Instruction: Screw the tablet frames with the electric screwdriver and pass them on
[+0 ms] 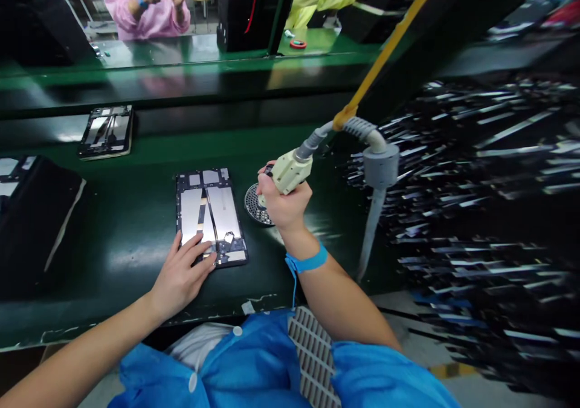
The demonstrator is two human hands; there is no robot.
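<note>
An opened tablet (229,211) lies on the green bench, its silvery battery plates, ribbon strip and lower circuit board exposed. Across its lower left corner rests my left hand (183,275), fingers spread and touching the board area. My right hand (285,205) is wrapped around a cream corded electric screwdriver (290,172), cable end up. The tool's lower end is over a round perforated metal dish (257,208) just right of the tablet; my hand partly hides both. The exact contact at the tip cannot be made out.
A second opened tablet (107,131) lies at the back left. At far left stands a black box (40,226) with another device on it. A yellow strap (389,48) holds the cable (374,226). Blurred racked parts (489,214) fill the right. Two people work across the bench.
</note>
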